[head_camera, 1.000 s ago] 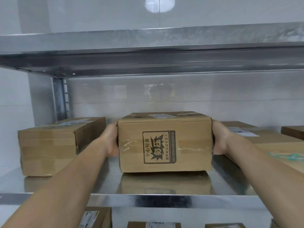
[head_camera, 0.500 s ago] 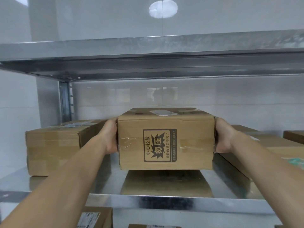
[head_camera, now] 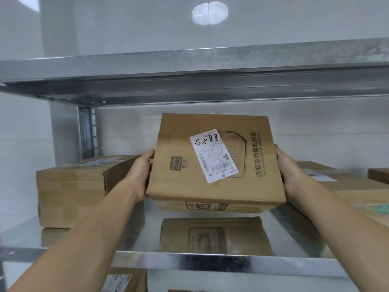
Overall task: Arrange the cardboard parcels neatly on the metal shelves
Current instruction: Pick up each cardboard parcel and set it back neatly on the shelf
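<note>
A cardboard parcel [head_camera: 248,186] with a white shipping label hangs above the metal shelf [head_camera: 210,263], tilted so its top face turns toward me. My left hand [head_camera: 141,175] grips its left side and my right hand [head_camera: 289,169] grips its right side; most fingers are hidden behind the box. Its reflection shows on the shelf surface below it.
Another parcel [head_camera: 71,190] stands on the shelf at the left, and flatter parcels [head_camera: 345,186] lie at the right. An upper metal shelf [head_camera: 189,76] runs overhead. More parcels [head_camera: 124,281] sit on the level below. White tiled wall behind.
The parcel has been lifted off the shelf and tipped forward, so its labelled top face now shows instead of its front. Both hands kept their grip on its sides.
</note>
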